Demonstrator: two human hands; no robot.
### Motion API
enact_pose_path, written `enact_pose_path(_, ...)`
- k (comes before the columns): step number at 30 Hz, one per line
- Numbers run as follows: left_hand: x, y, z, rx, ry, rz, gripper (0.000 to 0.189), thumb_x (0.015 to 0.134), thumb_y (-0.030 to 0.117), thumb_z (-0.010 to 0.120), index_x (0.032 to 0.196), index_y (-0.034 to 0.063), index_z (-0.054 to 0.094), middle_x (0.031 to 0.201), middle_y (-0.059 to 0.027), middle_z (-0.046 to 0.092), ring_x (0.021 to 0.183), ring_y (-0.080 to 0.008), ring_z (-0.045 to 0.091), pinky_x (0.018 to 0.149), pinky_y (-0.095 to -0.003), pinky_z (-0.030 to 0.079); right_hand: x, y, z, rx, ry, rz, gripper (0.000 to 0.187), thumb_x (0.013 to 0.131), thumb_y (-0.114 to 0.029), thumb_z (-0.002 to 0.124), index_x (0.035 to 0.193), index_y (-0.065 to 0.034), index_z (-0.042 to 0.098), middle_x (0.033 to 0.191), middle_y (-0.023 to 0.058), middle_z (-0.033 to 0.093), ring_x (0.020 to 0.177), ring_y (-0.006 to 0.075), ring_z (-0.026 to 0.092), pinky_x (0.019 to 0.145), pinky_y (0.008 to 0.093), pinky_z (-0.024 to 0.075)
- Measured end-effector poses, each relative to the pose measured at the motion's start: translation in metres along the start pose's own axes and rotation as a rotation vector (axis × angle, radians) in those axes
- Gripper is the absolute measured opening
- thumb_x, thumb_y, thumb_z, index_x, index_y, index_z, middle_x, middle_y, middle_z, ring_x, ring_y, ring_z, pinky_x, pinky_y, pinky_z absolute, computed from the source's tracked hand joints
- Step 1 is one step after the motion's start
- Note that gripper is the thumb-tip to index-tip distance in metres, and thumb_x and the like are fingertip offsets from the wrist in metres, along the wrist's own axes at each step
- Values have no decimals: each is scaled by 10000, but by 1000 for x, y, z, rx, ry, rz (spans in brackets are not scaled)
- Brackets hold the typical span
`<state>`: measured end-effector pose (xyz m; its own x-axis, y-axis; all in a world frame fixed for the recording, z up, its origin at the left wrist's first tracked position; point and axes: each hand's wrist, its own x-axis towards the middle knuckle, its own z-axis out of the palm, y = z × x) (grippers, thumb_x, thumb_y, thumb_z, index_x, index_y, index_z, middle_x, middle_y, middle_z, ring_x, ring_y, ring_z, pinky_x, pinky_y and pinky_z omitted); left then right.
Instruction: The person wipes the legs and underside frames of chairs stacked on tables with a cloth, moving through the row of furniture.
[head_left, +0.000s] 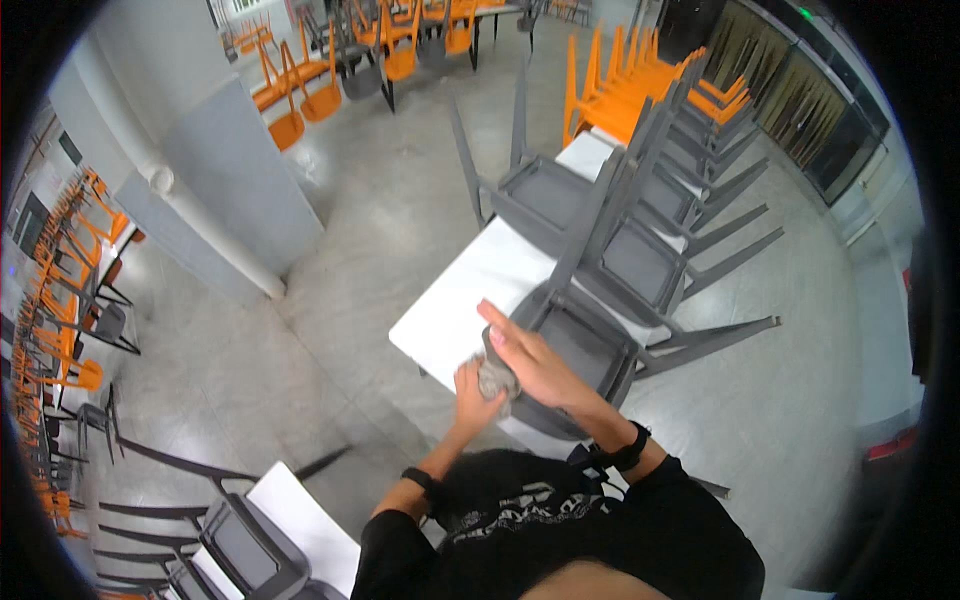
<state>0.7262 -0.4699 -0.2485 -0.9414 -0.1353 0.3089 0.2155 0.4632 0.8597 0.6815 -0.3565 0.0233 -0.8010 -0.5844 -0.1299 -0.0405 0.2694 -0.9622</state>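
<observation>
My left hand (477, 396) grips a crumpled greyish cloth (496, 377) over the near edge of a white table (450, 315). Just right of it, my right hand (529, 364) is raised with its fingers extended, above the edge of an upturned grey plastic chair (585, 349). Nothing shows in the right hand; its palm side is partly hidden. The chair rests seat-down on the tabletop with its legs pointing up and outward.
More upturned grey chairs (641, 262) and orange chairs (622, 105) line the same table. Another white table (300, 517) with grey chairs (247, 540) stands at the lower left. A pillar with a white pipe (217, 232) rises at the left.
</observation>
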Motion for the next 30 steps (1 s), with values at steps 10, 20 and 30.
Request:
enact_pose_path(10,38,120,-57,-79,287,143,720,650,98,822,1274,42,468,1206,-190,460,1122,-344,482,940,-434,429,6,18,-7,21,-6,-71,782,1033,-537,356,1507,78,262,1523,300,346,1433,380,342,1169,368,262)
enact_pose_path(20,40,85,-46,-204,338,152,858,671,149,849,1364,53,351,1280,-153,421,1185,-300,449,1008,-430,375,4,16,-7,-23,-9,-100,743,1026,-497,412,1506,57,286,1400,299,498,1314,378,493,1086,365,363)
enact_pose_path(30,31,19,-8,-165,292,336,948,630,199,884,1380,92,313,1373,-214,285,1292,-380,341,1053,-497,352,-4,4,-4,66,-15,-44,592,1052,-283,440,1546,-9,263,1212,122,598,1073,150,543,950,283,414)
